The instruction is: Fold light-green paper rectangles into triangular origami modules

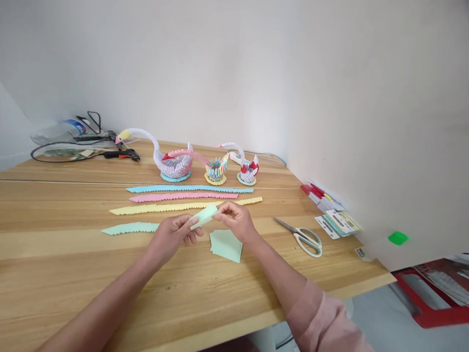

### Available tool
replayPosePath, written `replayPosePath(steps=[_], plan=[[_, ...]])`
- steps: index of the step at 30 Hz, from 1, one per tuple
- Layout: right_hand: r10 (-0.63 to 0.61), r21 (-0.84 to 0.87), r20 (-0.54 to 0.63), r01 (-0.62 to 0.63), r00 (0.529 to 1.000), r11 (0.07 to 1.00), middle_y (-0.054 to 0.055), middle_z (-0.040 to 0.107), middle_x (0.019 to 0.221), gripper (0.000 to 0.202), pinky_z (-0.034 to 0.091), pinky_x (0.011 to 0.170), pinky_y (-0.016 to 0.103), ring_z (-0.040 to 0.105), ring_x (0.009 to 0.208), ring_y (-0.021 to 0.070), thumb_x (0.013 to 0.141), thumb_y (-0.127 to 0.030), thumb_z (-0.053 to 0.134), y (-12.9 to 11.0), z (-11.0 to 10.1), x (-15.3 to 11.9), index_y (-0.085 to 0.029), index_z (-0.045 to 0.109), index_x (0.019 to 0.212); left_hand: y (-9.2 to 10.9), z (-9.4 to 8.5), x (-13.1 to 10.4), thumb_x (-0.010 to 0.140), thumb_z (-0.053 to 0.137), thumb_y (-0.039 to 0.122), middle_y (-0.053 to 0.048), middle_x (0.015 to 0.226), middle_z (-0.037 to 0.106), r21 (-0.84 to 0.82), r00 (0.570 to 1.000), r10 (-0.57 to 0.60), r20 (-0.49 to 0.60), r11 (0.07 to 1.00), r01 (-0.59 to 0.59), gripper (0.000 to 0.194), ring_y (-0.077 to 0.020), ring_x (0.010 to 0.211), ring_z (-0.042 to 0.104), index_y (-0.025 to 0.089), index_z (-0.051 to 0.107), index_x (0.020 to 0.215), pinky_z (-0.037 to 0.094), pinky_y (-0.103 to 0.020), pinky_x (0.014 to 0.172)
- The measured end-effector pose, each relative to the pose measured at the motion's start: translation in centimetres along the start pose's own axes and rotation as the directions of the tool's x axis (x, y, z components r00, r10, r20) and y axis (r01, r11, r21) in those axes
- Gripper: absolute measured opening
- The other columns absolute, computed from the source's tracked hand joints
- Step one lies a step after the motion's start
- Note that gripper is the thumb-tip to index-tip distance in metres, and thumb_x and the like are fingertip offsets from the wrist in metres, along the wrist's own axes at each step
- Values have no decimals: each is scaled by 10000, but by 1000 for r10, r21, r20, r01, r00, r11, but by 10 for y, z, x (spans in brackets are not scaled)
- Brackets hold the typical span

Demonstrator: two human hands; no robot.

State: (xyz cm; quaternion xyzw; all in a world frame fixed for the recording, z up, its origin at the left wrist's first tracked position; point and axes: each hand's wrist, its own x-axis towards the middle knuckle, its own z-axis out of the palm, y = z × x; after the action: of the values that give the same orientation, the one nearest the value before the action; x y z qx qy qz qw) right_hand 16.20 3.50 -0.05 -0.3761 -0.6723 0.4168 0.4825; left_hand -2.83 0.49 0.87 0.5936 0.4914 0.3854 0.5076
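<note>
A folded light green paper (204, 216) is held above the table between both hands. My left hand (172, 237) pinches its left end, and my right hand (237, 221) grips its right end with thumb and fingers. Below my right hand lie light green paper sheets (226, 246), loosely stacked. On the left, a row of folded green pieces (130, 228) runs partly behind my left hand. Farther back stretch a yellow row (142, 209), a pink row (183, 196) and a blue row (190, 188).
Paper swans (176, 167) stand at the back on coloured bases. Scissors (308, 240) lie at the right, near paper packs (337, 223) along the wall. A glue gun (122, 154), cables and a plastic bottle (60, 131) sit at the back left.
</note>
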Motion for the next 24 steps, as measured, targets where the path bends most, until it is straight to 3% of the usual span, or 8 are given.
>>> replayPosePath(steps=[4,6,8,11,14,24], plan=[[-3,-35,-71,1,997,999,-6,573,698,240,444,651,248,532,660,118,682,-379,683,-3,-2,0,-178,551,690,3,1,-4,841,390,534,-76,739,687,-41,995,88,51,995,-86,468,-197,665,608,163,667,907,477,-294,618],[-17,-29,-83,15,996,999,-14,570,696,235,445,665,249,532,661,115,671,-359,694,-4,-2,1,-185,563,760,4,3,-5,800,493,513,-75,829,696,-59,994,101,42,993,-99,461,-217,740,625,182,584,1108,484,-296,633],[-36,-16,-70,35,997,999,-27,561,686,296,447,684,252,529,659,111,670,-341,697,-5,-2,1,-196,577,899,3,6,-5,715,637,451,-61,857,699,-53,997,78,24,996,-76,550,-226,784,635,205,515,1191,483,-285,642],[-51,-44,-43,49,998,998,-34,542,664,344,446,688,251,517,645,107,677,-335,690,-6,-2,0,-201,600,980,0,10,-3,684,677,408,-30,735,691,6,997,65,-34,998,-65,458,-207,712,636,204,583,1083,469,-265,621],[-39,-74,-23,37,999,997,-19,563,672,245,440,648,241,519,637,110,687,-362,678,-6,-2,-1,-187,638,854,-3,11,-2,720,631,424,-19,665,675,75,993,95,-75,993,-89,313,-174,611,598,199,645,938,445,-251,570],[-35,-154,-23,31,999,987,-24,539,596,252,384,540,207,468,554,88,724,-396,639,-8,0,-4,-163,575,651,-6,11,-3,775,559,425,4,640,645,74,993,113,12,991,-114,249,-132,563,552,201,649,716,439,-219,553]])
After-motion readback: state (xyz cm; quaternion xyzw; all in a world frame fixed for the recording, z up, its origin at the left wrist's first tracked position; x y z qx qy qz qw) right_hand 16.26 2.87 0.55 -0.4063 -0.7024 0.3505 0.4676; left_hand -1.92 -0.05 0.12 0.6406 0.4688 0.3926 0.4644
